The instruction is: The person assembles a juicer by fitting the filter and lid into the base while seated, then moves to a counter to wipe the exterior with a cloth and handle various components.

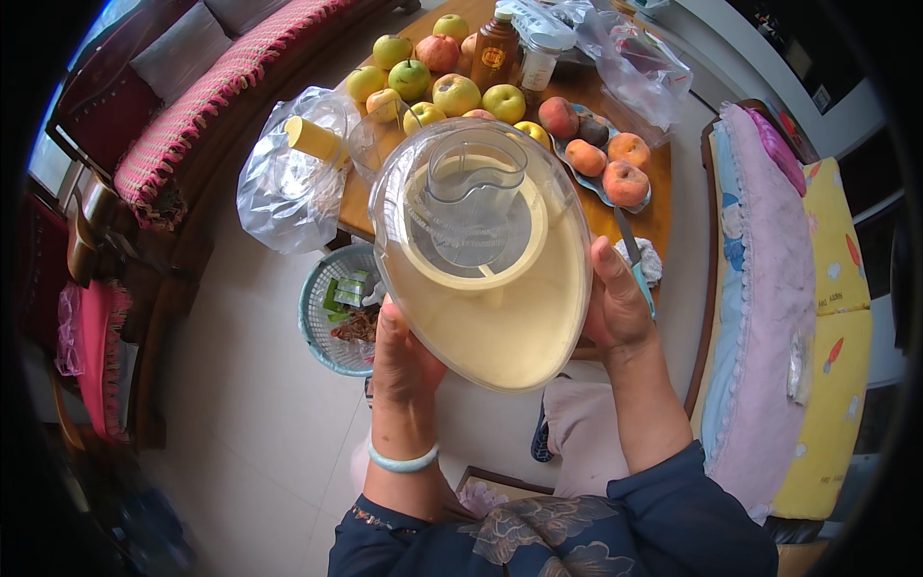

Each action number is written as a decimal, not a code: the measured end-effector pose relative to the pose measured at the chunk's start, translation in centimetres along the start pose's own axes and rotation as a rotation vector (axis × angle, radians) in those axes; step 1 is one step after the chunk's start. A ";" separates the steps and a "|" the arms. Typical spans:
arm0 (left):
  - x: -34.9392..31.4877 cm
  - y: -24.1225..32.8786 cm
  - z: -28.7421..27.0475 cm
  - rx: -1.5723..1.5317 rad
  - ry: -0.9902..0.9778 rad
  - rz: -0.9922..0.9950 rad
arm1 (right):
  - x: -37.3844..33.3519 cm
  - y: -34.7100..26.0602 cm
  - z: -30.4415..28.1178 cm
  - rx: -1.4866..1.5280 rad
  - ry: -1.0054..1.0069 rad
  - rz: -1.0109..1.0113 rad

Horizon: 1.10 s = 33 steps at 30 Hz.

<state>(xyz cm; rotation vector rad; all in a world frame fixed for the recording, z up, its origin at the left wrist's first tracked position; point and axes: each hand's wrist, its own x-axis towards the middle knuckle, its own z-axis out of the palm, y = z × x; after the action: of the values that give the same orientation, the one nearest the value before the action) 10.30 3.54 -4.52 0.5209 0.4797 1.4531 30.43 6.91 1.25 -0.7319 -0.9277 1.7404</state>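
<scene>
Both hands hold up a clear oval plastic juicer cover (500, 317) with a cream inner ring and a round feed tube, seen from its underside. My left hand (402, 361) grips its lower left rim; a pale green bangle sits on that wrist. My right hand (618, 306) presses its right rim. The cover hangs above the near edge of a wooden table (654, 226).
On the table lie several green and yellow apples (456, 93), a grey plate of peaches (615, 163), a brown bottle (495, 50), plastic bags (288, 183) and a knife (627, 240). A green waste basket (332, 308) stands on the tiled floor. Sofas flank both sides.
</scene>
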 end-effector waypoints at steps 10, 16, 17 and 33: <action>0.2 -0.2 0.0 0.069 -0.004 -0.030 | -0.7 -0.2 -1.1 -0.025 0.034 0.058; 0.0 -0.3 0.4 0.089 0.023 -0.031 | -0.8 -0.1 -1.9 -0.026 -0.029 0.026; 0.0 -0.4 0.3 0.087 0.008 -0.050 | -0.8 -0.2 -2.0 -0.022 -0.034 0.025; 0.3 1.1 2.2 0.157 -0.083 -0.149 | -1.7 -0.4 -4.5 -0.081 0.048 -0.005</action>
<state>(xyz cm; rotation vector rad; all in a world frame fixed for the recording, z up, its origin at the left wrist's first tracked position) 10.79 3.81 -2.07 0.6540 0.5571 1.2525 34.87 6.50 -0.71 -0.8206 -0.9708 1.6816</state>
